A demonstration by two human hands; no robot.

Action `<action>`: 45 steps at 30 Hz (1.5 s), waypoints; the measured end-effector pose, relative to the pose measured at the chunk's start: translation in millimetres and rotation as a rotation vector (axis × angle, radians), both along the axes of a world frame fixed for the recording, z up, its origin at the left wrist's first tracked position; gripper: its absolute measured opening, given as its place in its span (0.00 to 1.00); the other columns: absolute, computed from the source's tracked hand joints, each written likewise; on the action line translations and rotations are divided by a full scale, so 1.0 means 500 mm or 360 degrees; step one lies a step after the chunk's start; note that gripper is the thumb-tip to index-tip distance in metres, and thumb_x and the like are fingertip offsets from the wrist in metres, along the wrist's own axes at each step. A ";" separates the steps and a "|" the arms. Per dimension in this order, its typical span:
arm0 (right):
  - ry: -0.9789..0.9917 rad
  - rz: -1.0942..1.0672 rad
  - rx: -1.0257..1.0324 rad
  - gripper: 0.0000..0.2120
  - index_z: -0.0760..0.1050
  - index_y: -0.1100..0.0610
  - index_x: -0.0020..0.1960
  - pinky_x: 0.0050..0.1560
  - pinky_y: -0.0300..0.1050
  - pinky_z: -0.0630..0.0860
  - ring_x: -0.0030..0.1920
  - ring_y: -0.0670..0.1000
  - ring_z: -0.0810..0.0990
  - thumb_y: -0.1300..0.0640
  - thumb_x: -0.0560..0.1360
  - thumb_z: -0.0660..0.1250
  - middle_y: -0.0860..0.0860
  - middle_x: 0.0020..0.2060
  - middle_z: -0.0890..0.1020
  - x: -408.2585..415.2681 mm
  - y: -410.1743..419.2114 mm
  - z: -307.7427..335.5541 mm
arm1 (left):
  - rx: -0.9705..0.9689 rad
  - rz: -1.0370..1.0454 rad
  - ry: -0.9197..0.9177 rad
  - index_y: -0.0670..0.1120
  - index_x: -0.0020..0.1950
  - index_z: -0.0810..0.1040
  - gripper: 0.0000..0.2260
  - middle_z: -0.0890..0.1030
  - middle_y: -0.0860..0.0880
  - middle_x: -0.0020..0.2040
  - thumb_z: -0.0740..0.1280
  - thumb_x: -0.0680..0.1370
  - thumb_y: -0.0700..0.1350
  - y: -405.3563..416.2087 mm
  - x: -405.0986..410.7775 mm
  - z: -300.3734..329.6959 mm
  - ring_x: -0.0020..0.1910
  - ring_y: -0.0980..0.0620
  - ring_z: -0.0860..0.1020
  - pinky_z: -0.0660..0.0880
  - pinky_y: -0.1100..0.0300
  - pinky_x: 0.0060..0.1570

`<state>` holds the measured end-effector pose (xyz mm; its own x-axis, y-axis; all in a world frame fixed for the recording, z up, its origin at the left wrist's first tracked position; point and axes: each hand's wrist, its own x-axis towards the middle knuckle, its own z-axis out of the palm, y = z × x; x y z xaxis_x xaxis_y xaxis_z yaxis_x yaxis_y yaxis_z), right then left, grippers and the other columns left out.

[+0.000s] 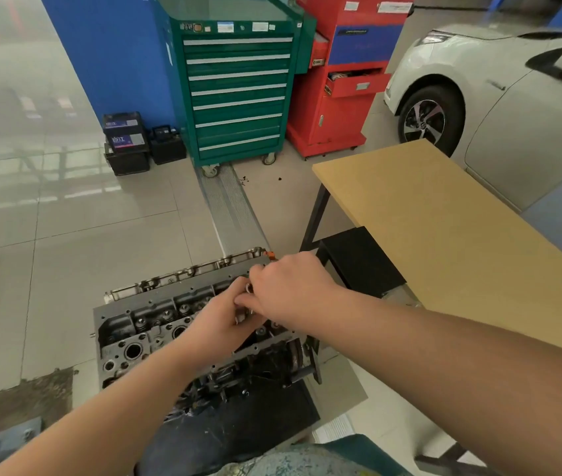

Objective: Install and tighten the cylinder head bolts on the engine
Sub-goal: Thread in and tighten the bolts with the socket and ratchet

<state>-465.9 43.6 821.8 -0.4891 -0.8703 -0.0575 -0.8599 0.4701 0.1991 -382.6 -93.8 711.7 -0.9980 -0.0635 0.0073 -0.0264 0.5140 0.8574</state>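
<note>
Both hands meet over the engine (169, 324). The left hand (217, 324) and right hand (286, 290) curl around small shiny bolts (248, 288) between them.

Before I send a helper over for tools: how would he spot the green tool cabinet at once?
Look at the blue wall behind the engine. Two wheeled cabinets stand there side by side; take the left one, the green tool cabinet. Unlike the red cabinet, all its silver-handled drawers are closed.

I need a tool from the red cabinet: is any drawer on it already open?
Yes. On the red cabinet, one drawer juts out from its front, with items showing inside; what they are is too blurred to tell.
</note>
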 end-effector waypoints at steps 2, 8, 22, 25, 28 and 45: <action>-0.0003 -0.0011 -0.0017 0.25 0.75 0.51 0.47 0.29 0.45 0.52 0.33 0.53 0.69 0.33 0.84 0.50 0.48 0.28 0.61 0.008 -0.004 -0.015 | -0.0169 0.0303 0.0105 0.49 0.51 0.78 0.09 0.81 0.54 0.45 0.75 0.76 0.41 0.019 0.003 -0.010 0.45 0.56 0.79 0.76 0.58 0.42; -0.0145 0.0199 -0.0108 0.18 0.69 0.52 0.62 0.32 0.49 0.68 0.43 0.54 0.78 0.48 0.77 0.70 0.51 0.45 0.78 0.004 0.013 -0.007 | -0.0097 0.0286 0.0136 0.53 0.45 0.84 0.10 0.85 0.54 0.39 0.77 0.74 0.37 0.004 0.009 0.009 0.39 0.55 0.83 0.81 0.55 0.41; -0.0022 0.0268 -0.0002 0.14 0.72 0.54 0.56 0.28 0.46 0.62 0.28 0.50 0.66 0.45 0.86 0.54 0.49 0.31 0.70 0.009 0.014 -0.017 | 0.0148 0.0530 0.0154 0.68 0.48 0.80 0.17 0.85 0.66 0.48 0.75 0.77 0.42 0.048 0.031 -0.021 0.49 0.64 0.84 0.80 0.69 0.47; 0.0015 0.0031 -0.0019 0.26 0.75 0.52 0.48 0.28 0.44 0.59 0.27 0.49 0.64 0.35 0.84 0.48 0.48 0.28 0.68 0.003 0.007 -0.019 | -0.0028 0.0374 0.0140 0.66 0.43 0.78 0.17 0.84 0.66 0.42 0.73 0.79 0.42 0.039 0.023 -0.012 0.42 0.63 0.83 0.79 0.69 0.42; 0.0003 0.0088 -0.0057 0.24 0.73 0.52 0.56 0.30 0.46 0.64 0.34 0.51 0.74 0.32 0.81 0.55 0.49 0.36 0.75 -0.006 0.007 -0.015 | -0.0102 0.0206 0.0077 0.54 0.45 0.81 0.09 0.84 0.55 0.38 0.71 0.78 0.39 0.002 0.012 -0.006 0.35 0.58 0.81 0.75 0.64 0.36; -0.0267 0.0218 0.0138 0.16 0.68 0.53 0.64 0.36 0.52 0.75 0.46 0.54 0.77 0.47 0.81 0.66 0.52 0.48 0.77 0.015 -0.002 0.005 | -0.0406 -0.0009 0.0118 0.62 0.40 0.72 0.21 0.77 0.68 0.33 0.69 0.77 0.35 -0.013 0.005 -0.018 0.36 0.69 0.77 0.71 0.73 0.36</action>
<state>-458.3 42.5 824.2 -0.3441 -0.9161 -0.2058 -0.9389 0.3341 0.0826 -380.0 -100.1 702.6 -0.9944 -0.0448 0.0953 0.0349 0.7139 0.6994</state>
